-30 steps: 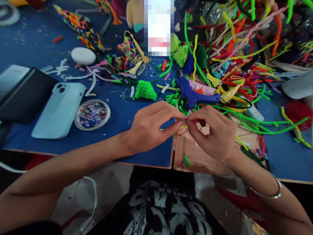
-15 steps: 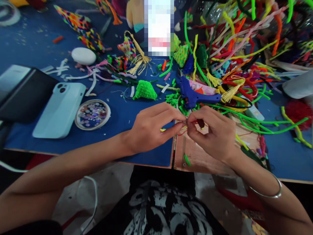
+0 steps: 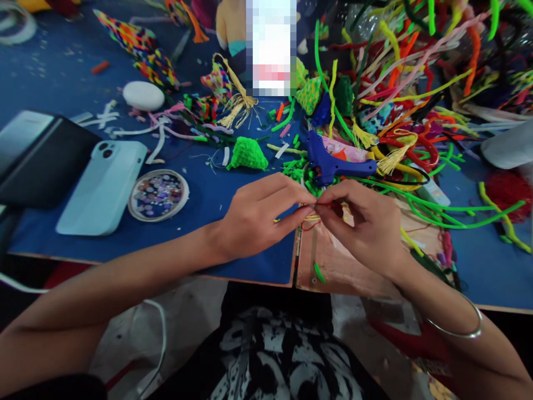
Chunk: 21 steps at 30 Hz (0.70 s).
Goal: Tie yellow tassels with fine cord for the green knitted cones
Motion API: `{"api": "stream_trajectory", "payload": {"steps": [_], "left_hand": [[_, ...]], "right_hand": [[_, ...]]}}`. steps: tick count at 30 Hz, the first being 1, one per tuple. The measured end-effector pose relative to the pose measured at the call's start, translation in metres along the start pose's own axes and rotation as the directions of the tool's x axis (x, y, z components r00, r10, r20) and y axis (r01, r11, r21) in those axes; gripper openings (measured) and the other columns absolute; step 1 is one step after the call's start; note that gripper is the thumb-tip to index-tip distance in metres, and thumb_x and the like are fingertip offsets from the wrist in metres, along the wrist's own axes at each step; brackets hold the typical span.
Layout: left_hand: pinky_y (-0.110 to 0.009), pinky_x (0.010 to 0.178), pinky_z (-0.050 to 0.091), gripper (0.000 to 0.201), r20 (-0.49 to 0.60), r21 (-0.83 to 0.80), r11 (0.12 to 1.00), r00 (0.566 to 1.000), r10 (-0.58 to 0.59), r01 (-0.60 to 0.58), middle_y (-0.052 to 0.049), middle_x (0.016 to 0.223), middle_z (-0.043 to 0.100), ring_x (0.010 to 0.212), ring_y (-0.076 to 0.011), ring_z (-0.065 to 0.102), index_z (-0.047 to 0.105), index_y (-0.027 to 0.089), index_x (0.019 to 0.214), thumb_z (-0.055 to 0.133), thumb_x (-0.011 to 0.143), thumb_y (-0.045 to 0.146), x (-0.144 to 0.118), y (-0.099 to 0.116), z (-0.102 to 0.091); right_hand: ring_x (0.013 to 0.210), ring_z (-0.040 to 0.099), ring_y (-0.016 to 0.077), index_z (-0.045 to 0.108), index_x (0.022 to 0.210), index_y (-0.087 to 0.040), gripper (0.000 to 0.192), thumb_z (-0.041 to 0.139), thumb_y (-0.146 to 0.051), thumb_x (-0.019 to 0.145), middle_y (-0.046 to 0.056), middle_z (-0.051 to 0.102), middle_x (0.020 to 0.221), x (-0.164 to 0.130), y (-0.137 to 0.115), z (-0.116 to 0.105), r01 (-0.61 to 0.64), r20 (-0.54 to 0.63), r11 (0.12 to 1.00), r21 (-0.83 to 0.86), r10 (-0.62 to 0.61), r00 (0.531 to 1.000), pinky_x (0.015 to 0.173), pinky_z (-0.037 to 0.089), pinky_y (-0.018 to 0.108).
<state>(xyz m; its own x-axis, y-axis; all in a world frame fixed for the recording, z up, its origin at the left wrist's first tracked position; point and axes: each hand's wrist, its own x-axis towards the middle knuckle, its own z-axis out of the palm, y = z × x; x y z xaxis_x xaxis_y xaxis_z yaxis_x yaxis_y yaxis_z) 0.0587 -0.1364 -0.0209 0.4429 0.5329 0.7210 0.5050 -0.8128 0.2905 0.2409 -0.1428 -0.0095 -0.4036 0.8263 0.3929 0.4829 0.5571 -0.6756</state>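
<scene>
My left hand (image 3: 262,216) and my right hand (image 3: 362,222) meet above the bare board, fingertips almost touching. Each one pinches with thumb and forefinger. Red thread (image 3: 308,228) loops below the left thumb, and more red shows behind my right fingers. Whatever tiny piece sits between the left fingertips is too small to name. Just beyond the hands lies a blue glue gun (image 3: 333,164). Cut green pipe cleaner bits (image 3: 297,166) are scattered beside it. A bright green fuzzy cone-like piece (image 3: 249,154) rests on the blue table, beyond my left hand.
To the left are a light blue phone (image 3: 102,189), a round dish of beads and sequins (image 3: 159,195) and a white oval object (image 3: 144,96). Tangled pipe cleaners (image 3: 408,61) heap at the far right. A lit, blurred screen (image 3: 271,44) stands at the back.
My right fingertips have shifted slightly left and closed more tightly against the left ones. The dark red bit under the right fingers is now less visible. The rest looks unchanged.
</scene>
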Motion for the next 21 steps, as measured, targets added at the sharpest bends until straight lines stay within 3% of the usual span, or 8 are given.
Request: {"api": "stream_trajectory", "payload": {"steps": [8,11,17,21], "left_hand": [[-0.023,0.067,0.055,0.005,0.011,0.088,0.993,0.997,0.080,-0.080,-0.001,0.076,0.071,0.069,-0.0113,0.065,0.064,0.017,0.081,0.061,0.081,0.012,0.0008,-0.0010,-0.0022],[-0.022,0.069,0.055,0.003,0.008,0.049,0.997,0.998,0.058,-0.058,-0.002,0.078,0.071,0.072,-0.0114,0.066,0.064,0.016,0.082,0.063,0.081,0.013,0.0005,-0.0006,-0.0023],[-0.018,0.070,0.053,0.005,0.025,-0.064,0.996,0.998,-0.059,0.061,0.000,0.078,0.073,0.073,-0.0088,0.067,0.063,0.017,0.086,0.064,0.081,0.015,0.0005,0.0012,-0.0026],[-0.016,0.071,0.052,0.002,0.039,-0.064,0.994,0.995,-0.087,0.090,0.002,0.079,0.073,0.073,-0.0073,0.068,0.063,0.017,0.084,0.063,0.083,0.016,0.0008,0.0026,-0.0038]], "right_hand": [[0.057,0.056,0.0077,0.066,0.080,-0.014,0.005,0.063,-0.017,0.078,-0.002,0.064,0.065,0.0068,0.0013,-0.0028,-0.305,0.187,0.884,0.353,0.253,0.949,0.051,0.041,0.020],[0.059,0.059,0.0069,0.067,0.078,-0.014,0.003,0.066,-0.016,0.076,-0.002,0.065,0.068,0.0081,0.0038,-0.0030,-0.393,0.267,0.773,0.499,0.294,0.918,0.054,0.045,0.018],[0.062,0.059,0.0054,0.070,0.076,-0.015,0.005,0.069,-0.020,0.075,-0.002,0.065,0.069,0.0093,0.0056,-0.0020,-0.553,0.407,0.455,0.698,0.383,0.829,0.058,0.048,0.016],[0.061,0.057,0.0042,0.071,0.075,-0.016,0.006,0.071,-0.022,0.074,-0.002,0.065,0.069,0.0089,0.0052,-0.0015,-0.569,0.429,0.408,0.714,0.388,0.816,0.058,0.048,0.014]]}}
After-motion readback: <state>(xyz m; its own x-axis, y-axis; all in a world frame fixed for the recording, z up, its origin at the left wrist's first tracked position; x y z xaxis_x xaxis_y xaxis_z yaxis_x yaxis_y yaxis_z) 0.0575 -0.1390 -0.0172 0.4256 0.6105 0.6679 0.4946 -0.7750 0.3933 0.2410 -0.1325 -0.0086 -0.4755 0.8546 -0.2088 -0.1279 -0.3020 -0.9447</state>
